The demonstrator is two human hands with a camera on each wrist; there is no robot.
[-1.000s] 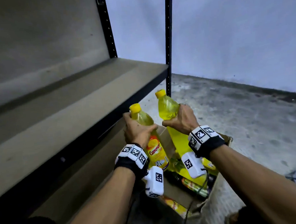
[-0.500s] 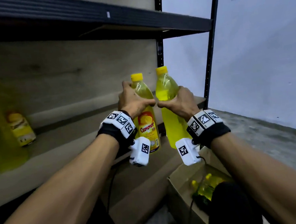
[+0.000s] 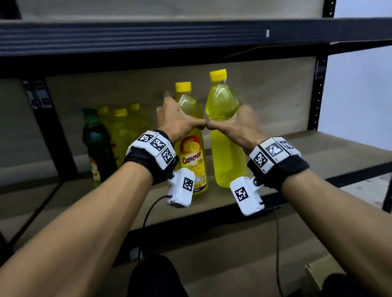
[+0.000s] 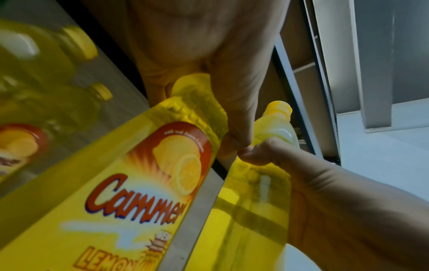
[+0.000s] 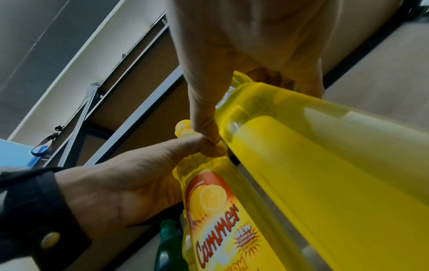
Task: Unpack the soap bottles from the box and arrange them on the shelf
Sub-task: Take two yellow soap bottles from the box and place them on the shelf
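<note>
My left hand [image 3: 178,123] grips the neck of a yellow soap bottle with a red "Cammer" label [image 3: 192,153]. My right hand [image 3: 233,125] grips a second yellow bottle [image 3: 226,145], whose plain side faces me. Both bottles stand upright side by side at the middle shelf board [image 3: 334,154], and my two thumbs touch between them. Whether their bases rest on the board I cannot tell. The left wrist view shows my left hand [image 4: 209,45] curled round the labelled bottle [image 4: 139,183]. In the right wrist view my right hand [image 5: 243,36] holds the plain bottle [image 5: 325,155].
A dark green bottle [image 3: 96,143] and several yellow bottles [image 3: 121,129] stand grouped on the shelf to the left. The shelf above [image 3: 179,35] hangs low over the caps. A corner of the cardboard box [image 3: 322,272] shows at the bottom right. Black uprights [image 3: 316,93] frame the bay.
Both hands have lifted the two bottles out of the box and carried them up and forward to the middle shelf. The box has dropped to the bottom edge of the view.
</note>
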